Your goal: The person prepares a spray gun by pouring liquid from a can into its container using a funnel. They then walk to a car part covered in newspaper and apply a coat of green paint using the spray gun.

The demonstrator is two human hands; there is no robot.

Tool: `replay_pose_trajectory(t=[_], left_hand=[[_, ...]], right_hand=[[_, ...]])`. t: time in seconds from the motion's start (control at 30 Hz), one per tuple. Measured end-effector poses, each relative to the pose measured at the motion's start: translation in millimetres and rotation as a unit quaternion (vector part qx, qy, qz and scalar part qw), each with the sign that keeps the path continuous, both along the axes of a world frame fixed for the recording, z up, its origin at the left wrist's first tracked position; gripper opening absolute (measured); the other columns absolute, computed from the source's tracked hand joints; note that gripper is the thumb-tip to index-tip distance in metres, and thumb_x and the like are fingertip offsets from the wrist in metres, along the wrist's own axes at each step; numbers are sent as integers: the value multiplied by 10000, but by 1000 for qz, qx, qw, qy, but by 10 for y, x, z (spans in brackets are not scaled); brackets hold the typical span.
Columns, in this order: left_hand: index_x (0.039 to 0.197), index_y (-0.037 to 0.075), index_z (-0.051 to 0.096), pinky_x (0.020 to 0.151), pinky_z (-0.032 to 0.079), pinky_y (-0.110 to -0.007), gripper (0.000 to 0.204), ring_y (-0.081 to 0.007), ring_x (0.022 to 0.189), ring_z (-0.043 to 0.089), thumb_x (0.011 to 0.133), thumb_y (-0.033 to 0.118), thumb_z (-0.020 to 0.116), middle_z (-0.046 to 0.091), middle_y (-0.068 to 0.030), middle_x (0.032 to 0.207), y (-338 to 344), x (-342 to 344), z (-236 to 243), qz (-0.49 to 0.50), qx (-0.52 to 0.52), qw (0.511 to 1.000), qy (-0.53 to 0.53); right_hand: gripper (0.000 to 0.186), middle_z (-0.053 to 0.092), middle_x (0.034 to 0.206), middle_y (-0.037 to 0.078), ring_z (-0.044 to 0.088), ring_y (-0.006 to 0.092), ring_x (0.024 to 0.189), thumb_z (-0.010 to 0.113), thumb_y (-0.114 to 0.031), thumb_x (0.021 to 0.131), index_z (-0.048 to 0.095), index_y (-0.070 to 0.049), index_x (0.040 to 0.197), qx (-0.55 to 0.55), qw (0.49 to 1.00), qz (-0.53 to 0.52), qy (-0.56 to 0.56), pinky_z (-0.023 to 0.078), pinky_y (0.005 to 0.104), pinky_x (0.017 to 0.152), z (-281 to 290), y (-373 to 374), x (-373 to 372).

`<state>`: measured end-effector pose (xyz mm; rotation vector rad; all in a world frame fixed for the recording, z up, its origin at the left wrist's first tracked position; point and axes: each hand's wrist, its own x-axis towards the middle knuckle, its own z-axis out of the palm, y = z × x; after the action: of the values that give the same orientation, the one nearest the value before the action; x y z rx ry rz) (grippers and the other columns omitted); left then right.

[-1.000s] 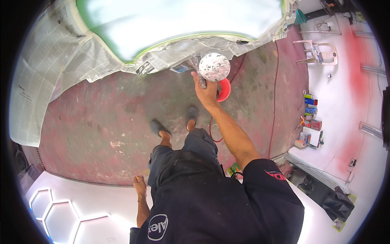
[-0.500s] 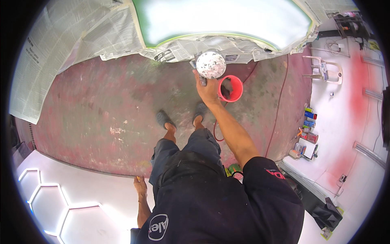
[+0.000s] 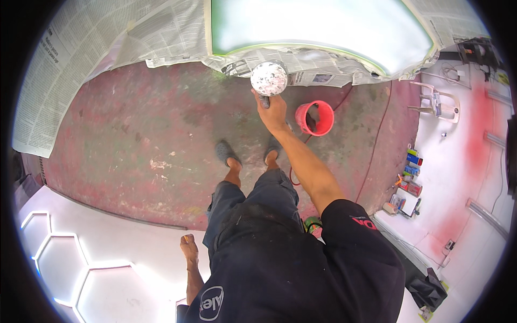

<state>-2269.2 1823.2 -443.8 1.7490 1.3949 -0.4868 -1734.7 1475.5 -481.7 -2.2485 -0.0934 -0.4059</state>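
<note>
My right hand (image 3: 273, 112) is wrapped round the dark handle of a spray gun, its arm stretched forward. The gun's round, paint-speckled white cup (image 3: 269, 79) hides most of the gun below. Ahead of it stands a curved panel (image 3: 318, 27), coated glossy white with a greenish rim. Newspaper (image 3: 318, 78) masks the panel's edges, and the cup overlaps its lower border in the head view. My left hand (image 3: 189, 247) hangs low at my left side with curled fingers. Whether anything is inside them is hidden.
A red bucket (image 3: 325, 119) with a dark cloth-like thing inside stands right of my right hand. A thin red hose (image 3: 371, 167) runs over the stained floor. Farther right are a white plastic chair (image 3: 444, 106) and several small boxes and cans (image 3: 412, 185) along the wall.
The spray gun in my right hand has moved left along the panel's lower edge. The view has shifted slightly, so panel and bucket appear farther right. My left hand stays low.
</note>
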Motion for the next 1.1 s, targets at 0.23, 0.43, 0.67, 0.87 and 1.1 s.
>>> replay_pose_trajectory(t=[0.23, 0.43, 0.67, 0.87, 1.1], left_hand=[[1043, -19, 652, 726, 467, -372, 275, -172, 790, 535, 999, 252, 638, 609, -67, 847, 158, -5, 36, 22, -5, 999, 35], [1024, -8, 637, 720, 460, -361, 260, -168, 802, 543, 1020, 252, 625, 618, -69, 859, 185, 110, -35, 17, -10, 1000, 18], [1015, 29, 631, 665, 491, -355, 241, -164, 691, 553, 1033, 269, 627, 596, -55, 805, 27, 719, -54, -56, -24, 997, -37], [1021, 27, 628, 669, 474, -341, 223, -155, 710, 540, 1022, 251, 624, 558, -35, 789, -300, 1253, 88, -131, -18, 989, -65], [990, 12, 635, 671, 434, -337, 238, -136, 745, 507, 1012, 249, 635, 547, -13, 790, -456, 1331, 4, -159, -19, 983, -84]], right_hand=[[346, 742, 972, 192, 717, 409, 908, 806, -324, 929, 722, -50, 1123, -12, 998, 0, 58, 555, 456, 765, -70, 285, 43], [347, 719, 872, 207, 714, 370, 801, 795, -310, 948, 710, -7, 1094, 60, 993, 50, 85, 550, 422, 718, 479, 262, 8], [290, 734, 915, 173, 711, 365, 822, 798, -281, 947, 728, -39, 1091, 153, 987, -32, 44, 532, 429, 724, 1226, -345, -209], [240, 743, 937, 173, 696, 320, 795, 777, -235, 974, 747, -14, 1062, 114, 983, -140, -15, 529, 387, 748, 1633, -1075, -501], [357, 725, 927, 88, 634, 133, 812, 734, -243, 1020, 684, 46, 1224, 214, 967, -100, 96, 517, 301, 758, 1887, -1405, -547]])
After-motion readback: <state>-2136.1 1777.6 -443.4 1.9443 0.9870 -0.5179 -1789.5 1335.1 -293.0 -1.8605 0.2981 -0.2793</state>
